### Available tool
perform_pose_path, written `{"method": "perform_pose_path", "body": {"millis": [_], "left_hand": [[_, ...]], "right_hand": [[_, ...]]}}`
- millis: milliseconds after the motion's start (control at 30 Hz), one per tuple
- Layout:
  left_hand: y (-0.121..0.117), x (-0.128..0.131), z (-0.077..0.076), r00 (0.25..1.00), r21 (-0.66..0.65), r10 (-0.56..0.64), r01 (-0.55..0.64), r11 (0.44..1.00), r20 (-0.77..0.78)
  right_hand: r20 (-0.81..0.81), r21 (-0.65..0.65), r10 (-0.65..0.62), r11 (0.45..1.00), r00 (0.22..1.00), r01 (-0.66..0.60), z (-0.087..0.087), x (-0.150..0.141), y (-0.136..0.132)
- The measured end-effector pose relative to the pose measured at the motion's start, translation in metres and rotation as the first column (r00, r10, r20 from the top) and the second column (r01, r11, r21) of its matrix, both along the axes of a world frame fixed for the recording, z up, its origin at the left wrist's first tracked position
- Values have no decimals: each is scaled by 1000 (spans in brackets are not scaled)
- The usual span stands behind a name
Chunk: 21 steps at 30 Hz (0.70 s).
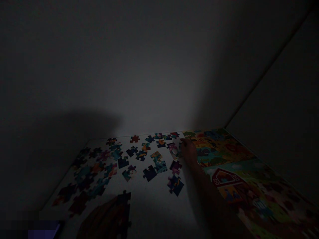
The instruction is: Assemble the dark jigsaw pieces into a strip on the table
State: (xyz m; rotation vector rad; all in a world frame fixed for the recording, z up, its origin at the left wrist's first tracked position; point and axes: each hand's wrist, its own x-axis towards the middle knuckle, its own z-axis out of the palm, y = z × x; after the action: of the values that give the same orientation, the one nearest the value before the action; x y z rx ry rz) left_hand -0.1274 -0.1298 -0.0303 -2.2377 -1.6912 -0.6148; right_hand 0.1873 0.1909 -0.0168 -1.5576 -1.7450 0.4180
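The scene is very dim. My right hand reaches to the back of the white table, its fingers curled at a small dark puzzle piece that they partly cover. Just left of those fingertips lie a pink puzzle piece and a pale one touching it. At the lower left, my left hand lies low with fingers stretched out flat. Its fingertips meet a dark column of joined puzzle pieces, partly hidden by the hand and cut by the bottom edge.
Several loose puzzle pieces are scattered mid-table, with a dense cluster on the left. Finished-looking farm and animal pictures cover the right side. A pale wall borders the back. A lit purple screen-like patch shows bottom left.
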Motion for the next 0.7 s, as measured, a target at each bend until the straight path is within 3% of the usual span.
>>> {"method": "perform_pose_path", "body": {"millis": [133,300,467,700], "left_hand": [[-1,10,7,1000,42,9,-9,999,5],[-6,22,18,997,4,80,-80,997,-5],[-10,28,19,988,-78,150,-147,986,27],[-11,39,28,978,-90,174,-164,982,114]], "right_hand": [[-22,-16,2,1000,1000,-2,0,0,0],[-67,-58,-5,998,998,1,1,2,2],[-85,-94,-18,996,996,10,4,2,0],[-61,-117,-18,993,998,11,8,2,-3]]}}
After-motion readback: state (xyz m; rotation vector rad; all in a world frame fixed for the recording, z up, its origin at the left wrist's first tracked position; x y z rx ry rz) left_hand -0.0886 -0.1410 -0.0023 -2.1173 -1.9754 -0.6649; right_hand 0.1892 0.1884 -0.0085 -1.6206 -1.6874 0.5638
